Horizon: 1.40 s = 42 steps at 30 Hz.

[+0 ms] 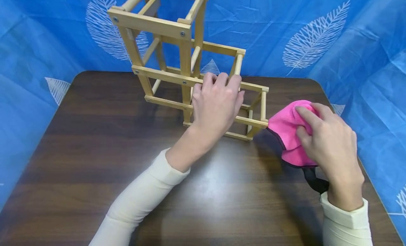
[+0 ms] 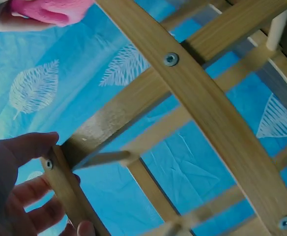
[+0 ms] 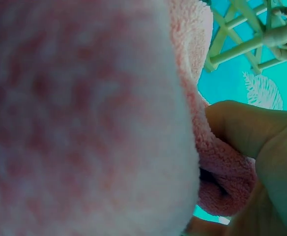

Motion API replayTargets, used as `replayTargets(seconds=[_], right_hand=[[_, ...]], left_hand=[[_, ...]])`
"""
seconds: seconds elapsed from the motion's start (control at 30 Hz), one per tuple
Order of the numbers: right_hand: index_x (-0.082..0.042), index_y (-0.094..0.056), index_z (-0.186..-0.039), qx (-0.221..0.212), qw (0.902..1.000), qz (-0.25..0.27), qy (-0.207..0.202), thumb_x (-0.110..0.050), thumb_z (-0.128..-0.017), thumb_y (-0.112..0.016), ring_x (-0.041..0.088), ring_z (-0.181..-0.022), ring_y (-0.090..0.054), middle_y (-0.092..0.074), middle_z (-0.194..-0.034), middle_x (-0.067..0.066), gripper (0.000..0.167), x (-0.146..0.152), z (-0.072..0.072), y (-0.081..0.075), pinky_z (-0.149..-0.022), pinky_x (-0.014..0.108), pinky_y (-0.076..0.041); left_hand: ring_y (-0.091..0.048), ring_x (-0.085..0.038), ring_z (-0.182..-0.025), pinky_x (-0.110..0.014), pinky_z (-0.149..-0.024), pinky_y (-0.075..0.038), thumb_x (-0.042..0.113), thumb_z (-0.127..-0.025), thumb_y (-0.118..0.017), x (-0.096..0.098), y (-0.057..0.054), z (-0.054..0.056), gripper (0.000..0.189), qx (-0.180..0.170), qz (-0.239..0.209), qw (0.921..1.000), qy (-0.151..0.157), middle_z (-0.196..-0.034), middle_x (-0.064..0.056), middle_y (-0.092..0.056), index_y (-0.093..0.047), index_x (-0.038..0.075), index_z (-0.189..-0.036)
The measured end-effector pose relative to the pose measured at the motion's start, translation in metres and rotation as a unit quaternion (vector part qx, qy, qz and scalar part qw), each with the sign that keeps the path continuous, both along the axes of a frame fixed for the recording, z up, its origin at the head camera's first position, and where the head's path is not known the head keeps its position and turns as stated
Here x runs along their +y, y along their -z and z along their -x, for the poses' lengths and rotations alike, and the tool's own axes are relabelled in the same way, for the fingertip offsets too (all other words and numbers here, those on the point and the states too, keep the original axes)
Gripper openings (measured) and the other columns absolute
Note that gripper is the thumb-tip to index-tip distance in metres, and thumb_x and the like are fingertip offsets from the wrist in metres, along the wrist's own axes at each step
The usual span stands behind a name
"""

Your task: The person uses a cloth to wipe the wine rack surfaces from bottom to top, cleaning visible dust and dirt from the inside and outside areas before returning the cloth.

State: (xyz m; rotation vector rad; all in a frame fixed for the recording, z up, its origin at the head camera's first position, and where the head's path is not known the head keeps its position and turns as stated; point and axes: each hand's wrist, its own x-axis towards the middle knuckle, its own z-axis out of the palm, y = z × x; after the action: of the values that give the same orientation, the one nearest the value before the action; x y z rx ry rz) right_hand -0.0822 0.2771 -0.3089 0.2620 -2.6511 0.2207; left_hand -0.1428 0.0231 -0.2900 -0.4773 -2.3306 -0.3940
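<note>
A light wooden rack (image 1: 150, 25) of bars and dowels, tall on its left and low on its right, stands at the back of the table. My left hand (image 1: 217, 101) grips its lower section from above. In the left wrist view, the thumb and curled fingers of that hand (image 2: 11, 182) are around a screwed end bar (image 2: 74, 196). Beyond the rack's right end, my right hand (image 1: 333, 143) pinches a pink fluffy cloth (image 1: 290, 128) with dark edging. Bunched cloth (image 3: 227, 172) lies against the right thumb in the right wrist view, and blurred cloth fills its left side.
The dark brown wooden table (image 1: 95, 161) has rounded back corners. Blue curtains (image 1: 263, 24) with white leaf prints hang behind it and at both sides. A black strap (image 1: 314, 180) shows between the cloth and my right wrist.
</note>
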Motion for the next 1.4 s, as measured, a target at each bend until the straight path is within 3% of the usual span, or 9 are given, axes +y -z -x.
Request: replayTargets(seconds=[0.33, 0.43, 0.57, 0.83, 1.03, 1.1, 1.17, 1.3, 1.4], right_hand=[[-0.008, -0.067, -0.127, 0.079, 0.9966, 0.023, -0.011, -0.003, -0.08, -0.064, 0.052, -0.094, -0.057, -0.059, -0.125, 0.027, 0.047, 0.006, -0.001, -0.008, -0.064, 0.069, -0.044], [-0.01, -0.068, -0.126, 0.115, 0.9923, 0.041, -0.021, -0.008, -0.081, -0.062, 0.05, -0.1, -0.059, -0.06, -0.127, 0.023, 0.045, 0.003, 0.0, -0.009, -0.067, 0.069, -0.046], [-0.011, -0.071, -0.123, 0.151, 0.9853, 0.07, -0.039, -0.016, -0.084, -0.06, 0.047, -0.107, -0.06, -0.062, -0.128, 0.019, 0.041, -0.002, 0.003, -0.01, -0.076, 0.069, -0.049], [-0.009, -0.072, -0.12, 0.179, 0.9728, 0.123, -0.08, -0.025, -0.087, -0.06, 0.042, -0.11, -0.061, -0.064, -0.127, 0.017, 0.039, -0.011, 0.007, -0.012, -0.091, 0.053, -0.052], [-0.003, -0.077, -0.104, 0.278, 0.9192, 0.236, -0.148, -0.024, -0.082, -0.065, 0.044, -0.104, -0.063, -0.067, -0.117, 0.02, 0.033, -0.033, 0.017, -0.012, -0.099, 0.037, -0.049], [-0.001, -0.076, -0.104, 0.289, 0.9081, 0.257, -0.16, -0.022, -0.081, -0.065, 0.044, -0.103, -0.063, -0.067, -0.115, 0.021, 0.033, -0.04, 0.019, -0.013, -0.098, 0.035, -0.049], [0.0, -0.075, -0.105, 0.288, 0.9056, 0.265, -0.164, -0.021, -0.082, -0.064, 0.044, -0.103, -0.063, -0.067, -0.115, 0.021, 0.033, -0.046, 0.021, -0.013, -0.098, 0.035, -0.049], [0.001, -0.073, -0.11, 0.267, 0.9133, 0.26, -0.165, -0.017, -0.081, -0.064, 0.043, -0.107, -0.062, -0.066, -0.117, 0.022, 0.035, -0.054, 0.025, -0.015, -0.099, 0.037, -0.049], [0.003, -0.07, -0.113, 0.256, 0.914, 0.265, -0.17, -0.013, -0.08, -0.064, 0.042, -0.109, -0.062, -0.066, -0.119, 0.023, 0.037, -0.06, 0.029, -0.016, -0.098, 0.038, -0.049]], left_hand=[[-0.058, -0.028, -0.097, -0.043, -0.082, -0.047, 0.019, -0.088, -0.067, -0.051, -0.006, -0.003, 0.011, -0.057, 0.008, 0.9928, 0.105, -0.096, -0.001, -0.07, -0.068, 0.013, -0.097], [-0.059, -0.026, -0.108, -0.05, -0.101, -0.04, 0.019, -0.09, -0.069, -0.065, -0.007, -0.01, 0.012, -0.072, -0.002, 0.99, 0.122, -0.101, 0.0, -0.072, -0.069, 0.013, -0.1], [-0.056, -0.026, -0.123, -0.058, -0.114, -0.024, 0.014, -0.091, -0.069, -0.086, -0.006, -0.012, 0.012, -0.103, -0.04, 0.976, 0.188, -0.103, -0.004, -0.072, -0.069, 0.009, -0.101], [-0.061, -0.026, -0.117, -0.044, -0.115, -0.028, 0.005, -0.085, -0.075, -0.126, 0.005, 0.004, 0.014, -0.098, -0.125, 0.9292, 0.334, -0.102, -0.009, -0.072, -0.071, 0.001, -0.097], [-0.06, -0.027, -0.116, -0.046, -0.117, -0.025, -0.007, -0.08, -0.072, -0.147, 0.015, 0.021, 0.011, -0.139, -0.25, 0.8631, 0.416, -0.091, -0.011, -0.071, -0.07, -0.003, -0.09], [-0.058, -0.029, -0.118, -0.048, -0.117, -0.025, -0.007, -0.08, -0.07, -0.151, 0.017, 0.024, 0.01, -0.144, -0.271, 0.8492, 0.43, -0.089, -0.012, -0.07, -0.07, -0.004, -0.089], [-0.055, -0.031, -0.123, -0.048, -0.116, -0.027, -0.006, -0.08, -0.07, -0.152, 0.019, 0.025, 0.013, -0.135, -0.275, 0.8476, 0.433, -0.096, -0.015, -0.07, -0.07, -0.005, -0.092], [-0.045, -0.03, -0.133, -0.047, -0.113, -0.032, -0.004, -0.079, -0.073, -0.151, 0.021, 0.022, 0.036, -0.114, -0.281, 0.864, 0.402, -0.129, -0.021, -0.06, -0.066, -0.009, -0.114], [-0.037, -0.022, -0.14, -0.039, -0.114, -0.032, 0.0, -0.08, -0.076, -0.15, 0.02, 0.015, 0.061, -0.155, -0.305, 0.8724, 0.349, -0.149, -0.014, -0.044, -0.054, -0.005, -0.136]])
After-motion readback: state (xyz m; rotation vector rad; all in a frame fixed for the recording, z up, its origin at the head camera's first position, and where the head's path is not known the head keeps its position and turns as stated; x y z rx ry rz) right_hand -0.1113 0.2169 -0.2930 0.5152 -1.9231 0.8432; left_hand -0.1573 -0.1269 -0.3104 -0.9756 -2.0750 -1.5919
